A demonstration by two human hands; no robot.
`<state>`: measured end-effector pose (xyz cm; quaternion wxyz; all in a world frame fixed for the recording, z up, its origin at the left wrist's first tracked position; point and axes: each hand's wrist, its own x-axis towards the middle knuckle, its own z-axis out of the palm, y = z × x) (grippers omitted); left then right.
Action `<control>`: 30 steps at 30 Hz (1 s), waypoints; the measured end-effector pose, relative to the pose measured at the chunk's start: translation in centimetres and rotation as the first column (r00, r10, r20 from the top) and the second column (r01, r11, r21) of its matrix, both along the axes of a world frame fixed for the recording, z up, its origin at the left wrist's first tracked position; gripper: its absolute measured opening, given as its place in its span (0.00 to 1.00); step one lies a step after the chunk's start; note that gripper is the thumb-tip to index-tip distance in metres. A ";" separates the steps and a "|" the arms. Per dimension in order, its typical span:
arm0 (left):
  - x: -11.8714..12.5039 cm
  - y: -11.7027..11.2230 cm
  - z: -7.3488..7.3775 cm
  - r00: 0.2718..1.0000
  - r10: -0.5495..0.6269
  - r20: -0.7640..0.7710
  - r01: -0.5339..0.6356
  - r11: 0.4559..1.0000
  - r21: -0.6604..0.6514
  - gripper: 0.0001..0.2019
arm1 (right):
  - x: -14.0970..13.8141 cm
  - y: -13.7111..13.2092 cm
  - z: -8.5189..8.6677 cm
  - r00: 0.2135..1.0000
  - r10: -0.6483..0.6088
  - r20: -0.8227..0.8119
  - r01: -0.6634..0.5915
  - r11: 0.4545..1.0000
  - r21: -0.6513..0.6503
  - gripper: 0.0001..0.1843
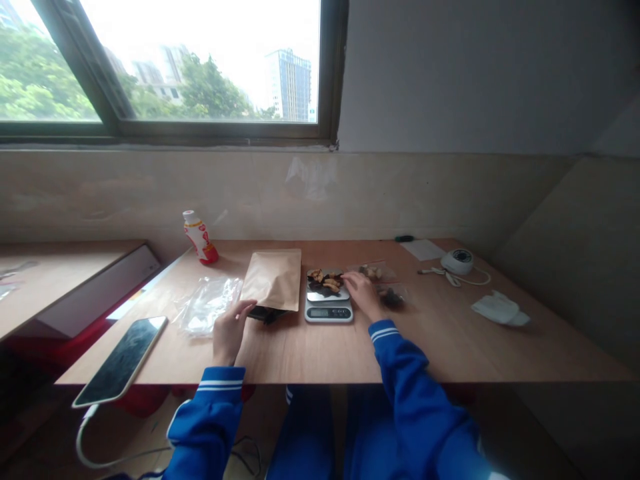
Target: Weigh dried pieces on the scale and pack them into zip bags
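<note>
My left hand (231, 331) pinches the lower left corner of a brown kraft paper pouch (273, 279), which lies on the table. Dark contents (267, 313) show at the pouch's near edge; I cannot tell what they are. Right of the pouch stands a small white digital scale (329, 314) with a metal plate. A pile of dried brown and dark slices (327, 283) rests on that plate. At the pile's right edge are the fingertips of my right hand (364, 295), drawn together. Whether a piece is between them is too small to see.
Clear bags of dried pieces (393, 297) lie right of the scale. Clear plastic bags (210, 307), a phone (123, 360) on a cable and a red-white bottle (201, 238) are left. A white dome camera (457, 262) and crumpled white tissue (500, 309) lie far right.
</note>
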<state>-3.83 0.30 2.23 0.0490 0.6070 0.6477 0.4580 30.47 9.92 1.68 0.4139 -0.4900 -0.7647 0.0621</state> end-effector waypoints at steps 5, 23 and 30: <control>-0.5 0.4 -0.3 1.000 0.008 -0.009 -0.008 0.999 -0.044 0.11 | 2.3 -2.9 0.0 0.966 -0.070 -0.248 0.077 0.997 0.019 0.15; -2.5 0.8 -2.6 0.912 0.244 -0.329 -0.317 0.929 -0.190 0.19 | 5.4 -9.2 -3.7 0.928 -0.187 -0.322 0.130 0.973 -0.190 0.14; -4.9 1.9 -2.4 0.935 0.328 -0.133 -0.348 0.920 -0.179 0.17 | 5.6 -9.3 -3.8 0.948 -0.169 -0.271 0.130 0.979 -0.156 0.15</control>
